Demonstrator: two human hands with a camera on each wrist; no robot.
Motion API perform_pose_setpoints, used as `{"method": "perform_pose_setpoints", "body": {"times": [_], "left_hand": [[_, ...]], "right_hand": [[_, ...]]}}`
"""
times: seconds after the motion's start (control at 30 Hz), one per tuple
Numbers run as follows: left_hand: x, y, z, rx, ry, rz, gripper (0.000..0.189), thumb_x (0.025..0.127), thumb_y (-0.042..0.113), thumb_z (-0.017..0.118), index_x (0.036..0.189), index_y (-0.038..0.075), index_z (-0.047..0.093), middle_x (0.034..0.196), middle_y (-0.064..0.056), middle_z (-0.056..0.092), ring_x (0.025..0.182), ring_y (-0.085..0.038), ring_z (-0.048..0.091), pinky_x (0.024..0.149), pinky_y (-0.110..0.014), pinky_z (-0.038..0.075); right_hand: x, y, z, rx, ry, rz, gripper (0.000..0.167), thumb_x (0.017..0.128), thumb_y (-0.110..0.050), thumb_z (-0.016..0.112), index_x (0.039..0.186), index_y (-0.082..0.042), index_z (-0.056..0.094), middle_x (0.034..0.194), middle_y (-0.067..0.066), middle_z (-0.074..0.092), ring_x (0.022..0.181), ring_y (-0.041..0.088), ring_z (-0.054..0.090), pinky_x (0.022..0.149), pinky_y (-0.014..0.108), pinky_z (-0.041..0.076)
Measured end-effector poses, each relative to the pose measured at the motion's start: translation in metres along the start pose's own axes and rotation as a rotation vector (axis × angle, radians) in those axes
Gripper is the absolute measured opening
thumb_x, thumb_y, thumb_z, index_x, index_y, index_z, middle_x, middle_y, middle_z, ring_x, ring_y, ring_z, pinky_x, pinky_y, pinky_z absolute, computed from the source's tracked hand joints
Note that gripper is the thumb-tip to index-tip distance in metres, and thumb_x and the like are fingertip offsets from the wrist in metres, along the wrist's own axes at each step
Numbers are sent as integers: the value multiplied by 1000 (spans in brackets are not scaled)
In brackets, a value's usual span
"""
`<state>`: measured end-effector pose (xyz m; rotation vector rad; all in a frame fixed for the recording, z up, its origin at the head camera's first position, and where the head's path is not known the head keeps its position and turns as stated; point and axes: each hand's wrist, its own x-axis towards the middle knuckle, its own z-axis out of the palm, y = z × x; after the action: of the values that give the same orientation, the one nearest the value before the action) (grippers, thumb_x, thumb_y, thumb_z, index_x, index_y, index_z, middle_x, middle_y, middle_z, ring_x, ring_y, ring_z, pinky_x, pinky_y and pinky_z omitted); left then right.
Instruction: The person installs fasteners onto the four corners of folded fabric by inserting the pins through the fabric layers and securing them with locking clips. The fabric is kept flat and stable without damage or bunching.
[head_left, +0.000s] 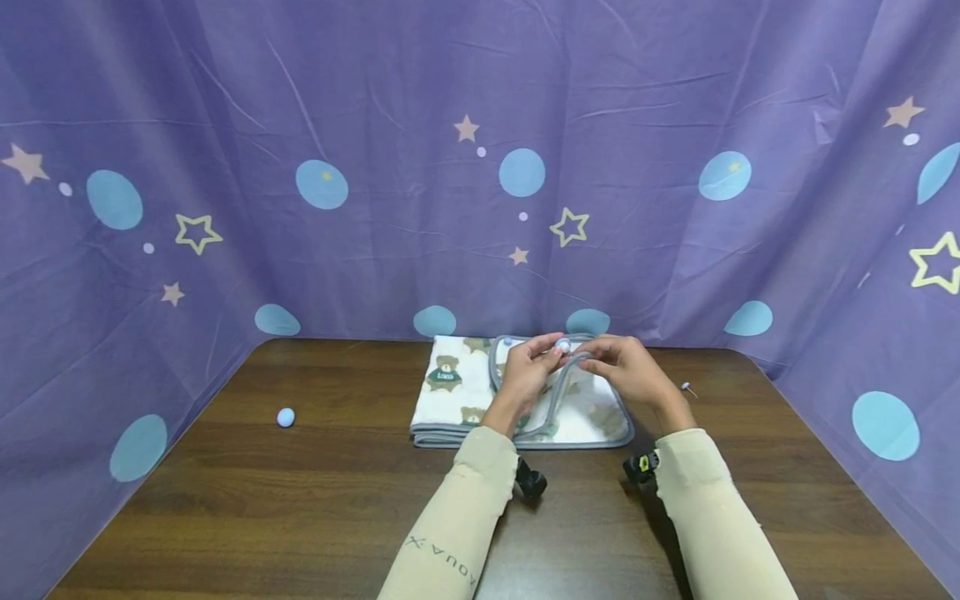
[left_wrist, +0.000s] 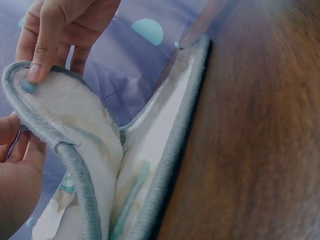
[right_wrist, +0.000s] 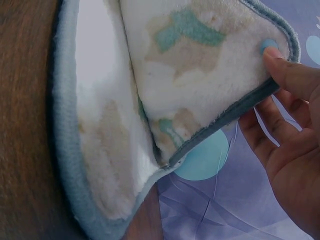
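Note:
A folded white blanket (head_left: 442, 408) with bear prints and grey-blue trim lies at the back of the table. My left hand (head_left: 522, 375) pinches a small pale blue round cap (head_left: 563, 343) between thumb and fingers, beside the lifted blanket edge. My right hand (head_left: 626, 367) grips the raised blanket corner, fingers behind it. In the right wrist view its thumb presses a blue pin head (right_wrist: 268, 46) on the fabric. The left wrist view shows my left hand (left_wrist: 22, 175) close under the trim, its fingertips partly hidden.
A pale blue ball-like cap (head_left: 285, 417) lies on the wooden table (head_left: 225, 500) to the left. A blue-headed pin (head_left: 686, 387) lies right of the blanket, its point exposed. Another blue head (head_left: 507, 342) shows on the blanket. A purple curtain (head_left: 390, 208) surrounds the table.

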<state>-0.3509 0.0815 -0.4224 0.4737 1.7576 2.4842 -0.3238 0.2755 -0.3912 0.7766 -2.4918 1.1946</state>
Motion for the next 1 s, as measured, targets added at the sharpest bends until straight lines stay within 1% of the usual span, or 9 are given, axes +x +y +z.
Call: {"method": "perform_pose_setpoints", "body": {"times": [0.13, 0.33, 0.4, 0.53, 0.67, 0.8, 0.87, 1.0], "left_hand": [[0, 0, -1, -9, -10, -1, 33, 101, -3, 59, 133, -12, 60, 123, -23, 68, 92, -12, 71, 92, -27, 56], [0, 1, -1, 30, 10, -4, 30, 98, -1, 65, 127, -5, 67, 117, -15, 72, 91, -12, 70, 87, -25, 58], [-1, 1, -1, 42, 14, -2, 30, 97, 0, 67, 127, -5, 68, 115, -14, 73, 91, -12, 70, 85, -25, 58], [1, 1, 0, 16, 8, -1, 32, 97, -2, 67, 128, -10, 65, 114, -16, 73, 90, -12, 70, 88, -27, 58], [2, 0, -1, -23, 6, -4, 32, 96, -3, 67, 127, -14, 63, 109, -16, 74, 87, -11, 70, 88, -29, 59], [1, -1, -3, -37, 4, -19, 30, 95, -3, 68, 123, -12, 66, 102, -9, 73, 84, -10, 69, 85, -27, 59], [1, -2, -3, -36, -5, -33, 28, 94, -3, 69, 122, -10, 68, 100, -6, 72, 83, -10, 69, 84, -26, 59], [0, -3, -4, -27, -14, -48, 28, 94, -3, 70, 121, -9, 69, 102, -6, 72, 86, -9, 68, 85, -26, 59]], "right_hand": [[1, 0, 0, -11, 3, -1, 11, 93, -6, 75, 103, -8, 79, 98, 4, 74, 86, 16, 65, 73, 25, 54], [1, -1, 0, -10, -4, 5, 12, 94, -7, 74, 105, -8, 79, 101, 4, 75, 90, 15, 66, 75, 25, 54], [1, -1, 0, -11, 2, 18, 12, 94, -7, 75, 105, -8, 79, 101, 4, 75, 90, 16, 66, 75, 25, 54], [1, -2, -1, -15, 32, 54, 12, 93, -8, 76, 105, -7, 78, 100, 4, 76, 89, 15, 67, 74, 24, 54], [1, -2, 0, -10, 59, 61, 12, 93, -8, 76, 104, -5, 76, 96, 6, 76, 85, 16, 67, 72, 23, 53], [1, -1, 0, 4, 73, 58, 12, 93, -8, 76, 103, -4, 76, 93, 7, 76, 82, 17, 67, 70, 23, 53], [1, -1, 0, 15, 77, 72, 11, 92, -8, 76, 103, -4, 76, 91, 6, 76, 82, 17, 67, 71, 23, 53], [0, -1, -1, 19, 76, 86, 11, 92, -8, 76, 102, -5, 76, 89, 4, 75, 82, 16, 68, 74, 25, 53]]}}
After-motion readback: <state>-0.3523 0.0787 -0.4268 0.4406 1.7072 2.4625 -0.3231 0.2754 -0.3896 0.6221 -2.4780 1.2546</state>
